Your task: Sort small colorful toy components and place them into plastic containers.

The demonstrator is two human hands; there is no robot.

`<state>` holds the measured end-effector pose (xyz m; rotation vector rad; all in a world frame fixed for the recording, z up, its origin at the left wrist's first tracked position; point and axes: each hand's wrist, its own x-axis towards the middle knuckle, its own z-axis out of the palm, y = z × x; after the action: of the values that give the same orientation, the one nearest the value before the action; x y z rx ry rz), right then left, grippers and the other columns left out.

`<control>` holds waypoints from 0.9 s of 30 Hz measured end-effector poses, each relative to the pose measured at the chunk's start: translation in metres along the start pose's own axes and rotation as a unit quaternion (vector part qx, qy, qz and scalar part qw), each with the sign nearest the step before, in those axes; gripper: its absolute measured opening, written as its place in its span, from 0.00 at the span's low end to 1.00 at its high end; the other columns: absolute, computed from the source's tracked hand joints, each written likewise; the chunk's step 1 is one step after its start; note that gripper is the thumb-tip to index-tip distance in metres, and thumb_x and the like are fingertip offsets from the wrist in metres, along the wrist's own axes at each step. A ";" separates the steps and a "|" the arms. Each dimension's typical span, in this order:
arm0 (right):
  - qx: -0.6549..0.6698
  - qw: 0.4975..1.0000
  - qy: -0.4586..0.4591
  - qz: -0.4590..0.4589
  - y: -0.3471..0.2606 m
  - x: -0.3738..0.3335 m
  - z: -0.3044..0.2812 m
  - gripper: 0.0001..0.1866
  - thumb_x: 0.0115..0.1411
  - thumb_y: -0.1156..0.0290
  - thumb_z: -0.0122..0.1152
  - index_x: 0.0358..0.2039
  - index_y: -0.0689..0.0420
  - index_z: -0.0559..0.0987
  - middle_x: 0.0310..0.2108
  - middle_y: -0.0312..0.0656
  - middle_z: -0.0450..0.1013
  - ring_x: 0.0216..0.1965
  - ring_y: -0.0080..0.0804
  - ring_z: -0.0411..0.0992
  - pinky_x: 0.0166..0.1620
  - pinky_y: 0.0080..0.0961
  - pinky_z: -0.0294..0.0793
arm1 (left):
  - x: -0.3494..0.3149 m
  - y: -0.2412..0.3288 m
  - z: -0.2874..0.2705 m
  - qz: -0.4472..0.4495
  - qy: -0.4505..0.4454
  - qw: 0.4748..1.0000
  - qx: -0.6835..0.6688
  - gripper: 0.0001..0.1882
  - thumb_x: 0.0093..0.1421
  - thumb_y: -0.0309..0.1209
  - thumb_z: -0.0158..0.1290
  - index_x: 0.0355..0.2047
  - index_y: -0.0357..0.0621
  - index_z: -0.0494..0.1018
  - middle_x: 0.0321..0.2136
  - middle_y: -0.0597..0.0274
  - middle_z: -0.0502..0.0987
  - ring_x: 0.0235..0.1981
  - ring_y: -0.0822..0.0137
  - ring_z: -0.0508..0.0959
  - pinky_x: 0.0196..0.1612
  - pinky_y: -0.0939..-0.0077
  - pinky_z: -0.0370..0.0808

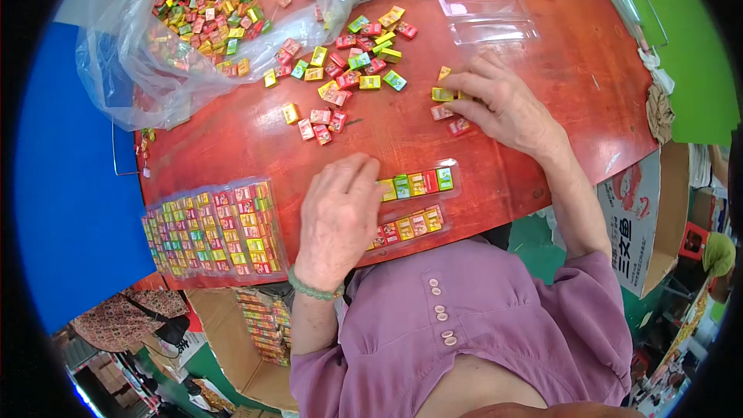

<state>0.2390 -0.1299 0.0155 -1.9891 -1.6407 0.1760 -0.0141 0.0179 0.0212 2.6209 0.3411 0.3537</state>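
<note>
My left hand lies over the left ends of two clear plastic trays, its fingers bent and close together. What is under its fingertips is hidden. The far tray holds a row of small yellow, green and red boxes; the near tray also has a row of boxes, mostly yellow and red. Further right, my right hand pinches a small yellow box between thumb and fingers. Beside its fingertips lie another yellow box, a pink box and a red box.
Loose small boxes are scattered at the table's middle. Behind them a clear plastic bag spills many more. Empty clear trays lie at the far right. Filled trays stand in a block at the left. An open carton sits below the table.
</note>
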 end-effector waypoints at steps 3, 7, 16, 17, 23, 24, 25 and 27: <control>0.051 0.996 0.018 0.075 0.002 -0.010 -0.008 0.12 0.62 0.72 0.66 0.45 0.60 0.81 0.40 0.43 0.77 0.43 0.41 0.75 0.44 0.34 0.76 | 0.008 -0.005 -0.005 -0.004 0.097 0.992 0.075 0.20 0.59 0.29 0.63 0.50 0.34 0.76 0.50 0.47 0.76 0.47 0.46 0.77 0.49 0.55 0.76; 0.086 0.990 0.072 0.082 0.026 -0.025 -0.006 0.12 0.62 0.72 0.66 0.45 0.62 0.81 0.35 0.44 0.78 0.34 0.39 0.75 0.40 0.32 0.75 | 0.025 -0.017 -0.005 -0.125 0.082 0.968 0.204 0.27 0.60 0.28 0.61 0.59 0.36 0.70 0.56 0.39 0.70 0.50 0.41 0.74 0.51 0.52 0.76; 0.139 0.974 -0.048 0.174 0.008 -0.031 -0.026 0.21 0.55 0.71 0.72 0.51 0.56 0.80 0.38 0.43 0.73 0.35 0.35 0.72 0.39 0.32 0.73 | 0.049 -0.033 0.010 -0.147 0.064 0.986 0.052 0.24 0.59 0.21 0.60 0.56 0.34 0.71 0.46 0.44 0.72 0.44 0.45 0.77 0.48 0.55 0.76; 0.148 0.972 -0.055 0.174 0.007 -0.030 -0.026 0.25 0.53 0.75 0.74 0.53 0.54 0.80 0.37 0.39 0.71 0.31 0.28 0.69 0.36 0.28 0.72 | 0.055 -0.028 0.015 -0.143 0.059 0.988 -0.006 0.23 0.58 0.20 0.61 0.55 0.35 0.72 0.44 0.46 0.72 0.42 0.47 0.78 0.46 0.57 0.77; 0.126 0.980 -0.040 0.147 0.014 -0.028 -0.018 0.19 0.50 0.78 0.73 0.42 0.59 0.78 0.34 0.41 0.72 0.33 0.32 0.70 0.38 0.30 0.72 | 0.077 0.003 0.033 -0.089 0.005 0.969 -0.232 0.23 0.56 0.20 0.63 0.53 0.35 0.72 0.44 0.48 0.72 0.41 0.52 0.80 0.43 0.61 0.79; 0.125 0.980 -0.039 0.150 0.016 -0.029 -0.017 0.19 0.50 0.78 0.73 0.42 0.59 0.78 0.34 0.41 0.72 0.33 0.32 0.70 0.38 0.30 0.72 | 0.077 0.007 0.034 -0.047 -0.002 0.980 -0.193 0.24 0.56 0.20 0.63 0.54 0.35 0.73 0.45 0.51 0.74 0.40 0.59 0.81 0.42 0.68 0.81; 0.134 0.980 -0.032 0.144 0.018 -0.030 -0.017 0.17 0.50 0.78 0.73 0.40 0.59 0.78 0.32 0.40 0.72 0.33 0.30 0.71 0.37 0.29 0.72 | 0.077 0.010 0.033 -0.006 -0.007 0.988 -0.154 0.24 0.56 0.19 0.63 0.55 0.36 0.73 0.47 0.54 0.75 0.38 0.66 0.81 0.40 0.75 0.82; 0.141 0.980 -0.022 0.142 0.021 -0.030 -0.019 0.15 0.51 0.79 0.72 0.38 0.60 0.77 0.30 0.39 0.73 0.32 0.29 0.71 0.37 0.29 0.72 | 0.077 0.009 0.031 0.006 -0.025 0.988 -0.151 0.26 0.56 0.18 0.63 0.56 0.37 0.73 0.50 0.55 0.74 0.40 0.67 0.81 0.41 0.75 0.82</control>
<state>0.2579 -0.1670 0.0142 -1.9961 -1.2683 0.5333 0.0687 0.0206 0.0134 2.3308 0.2335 0.3157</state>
